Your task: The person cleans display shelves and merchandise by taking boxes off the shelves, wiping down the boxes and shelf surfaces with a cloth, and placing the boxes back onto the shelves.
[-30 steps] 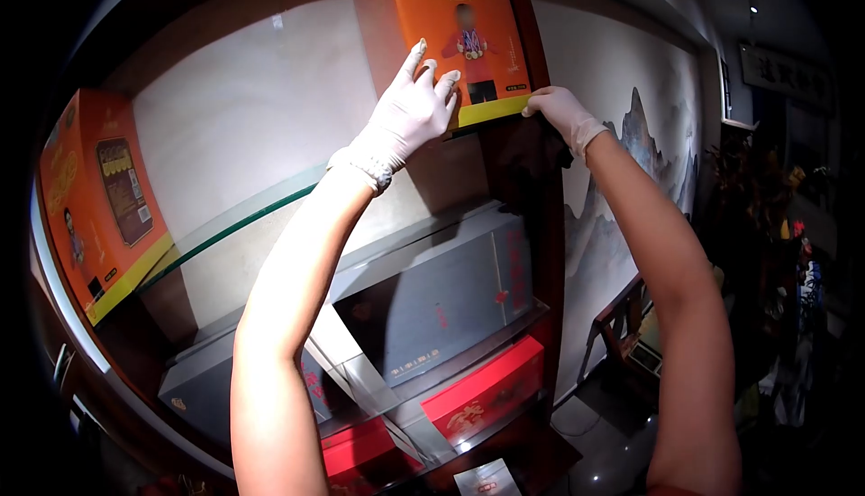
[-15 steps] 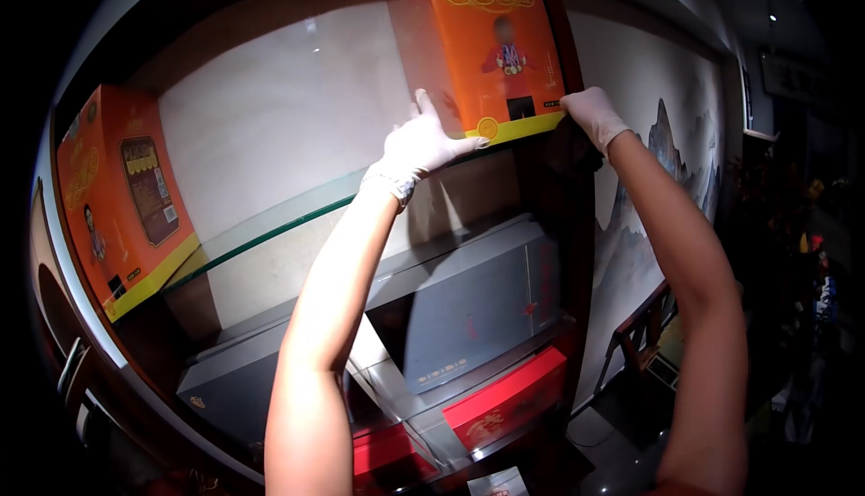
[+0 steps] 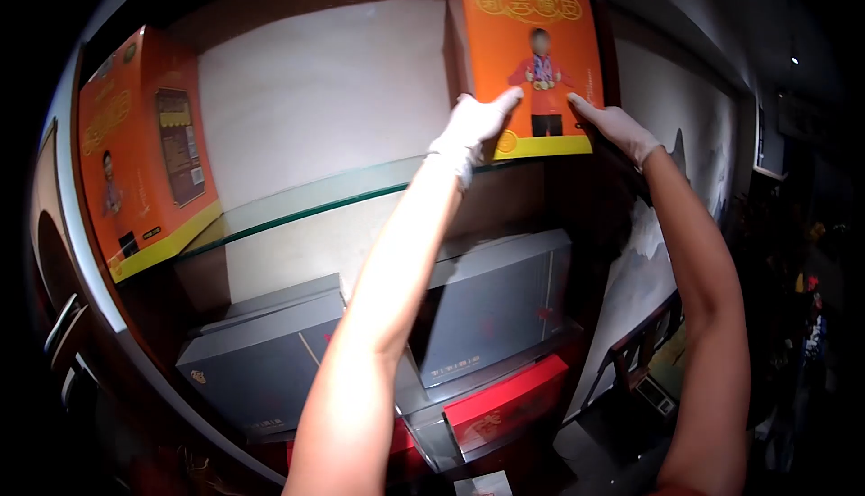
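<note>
A tall orange gift box (image 3: 494, 63) with a yellow base band and a printed figure on its front stands at the right end of the glass shelf (image 3: 315, 206). My left hand (image 3: 476, 127), in a white glove, grips the box's lower left side, its thumb laid on the front. On the lower right side, my gloved right hand (image 3: 620, 128) clasps the box with its thumb also on the front. The other fingers of both hands are mostly hidden. Whether the box's base rests on the glass, I cannot tell.
Another orange gift box (image 3: 117, 122) stands at the shelf's left end. Below are grey boxes (image 3: 257, 365) and a red box (image 3: 518, 397). A dark wooden upright borders the shelf on the right, with a painted wall panel (image 3: 631, 253) beyond.
The right-hand orange box has turned to face me more squarely. My left hand has shifted up from its bottom corner to its side, and my right thumb has moved onto its front. The view has shifted.
</note>
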Motion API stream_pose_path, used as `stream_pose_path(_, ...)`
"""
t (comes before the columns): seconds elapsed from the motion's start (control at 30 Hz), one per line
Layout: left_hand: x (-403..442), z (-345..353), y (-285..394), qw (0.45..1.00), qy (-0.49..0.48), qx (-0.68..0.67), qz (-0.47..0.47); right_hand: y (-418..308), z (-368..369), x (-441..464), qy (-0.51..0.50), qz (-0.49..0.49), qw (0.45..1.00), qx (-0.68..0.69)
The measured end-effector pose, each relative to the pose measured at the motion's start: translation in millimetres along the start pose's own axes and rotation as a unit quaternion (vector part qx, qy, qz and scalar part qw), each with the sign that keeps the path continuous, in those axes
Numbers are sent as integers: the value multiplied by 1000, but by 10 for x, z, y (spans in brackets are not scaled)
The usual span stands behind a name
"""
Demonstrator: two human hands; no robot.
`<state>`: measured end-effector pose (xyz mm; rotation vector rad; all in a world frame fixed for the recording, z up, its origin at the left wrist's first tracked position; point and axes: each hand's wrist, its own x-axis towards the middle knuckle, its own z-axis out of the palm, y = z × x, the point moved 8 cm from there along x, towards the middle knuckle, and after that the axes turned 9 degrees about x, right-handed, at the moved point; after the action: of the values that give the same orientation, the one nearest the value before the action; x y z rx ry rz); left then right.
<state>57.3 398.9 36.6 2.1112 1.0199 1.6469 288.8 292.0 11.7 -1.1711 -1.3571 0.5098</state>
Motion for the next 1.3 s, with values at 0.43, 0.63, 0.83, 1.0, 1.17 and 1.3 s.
stream_pose_path(0.43,-1327,-1663,1297,950,221,83,204,-962,559,-983,-44,-259,964,50)
stream_pose_path(0.63,-1937,-2819,1204,839,386,333,191,-1559,1448,-1347,-111,-360,926,-20)
stream_pose_path(0.83,-2197,-3511,791,888,375,246,101,-1728,2462,-1340,-191,-387,902,-25)
stream_pose_path(1.0,-2172,-3812,503,826,341,439,-93,-1633,3083,-1145,-300,-257,912,106)
stream_pose_path(1.17,-2374,-3541,913,539,451,695,153,-1739,3392,-1224,-224,-309,920,85)
stream_pose_path(1.3,-2310,-3692,228,575,284,756,128,-1722,3503,-1095,-246,-288,925,-17)
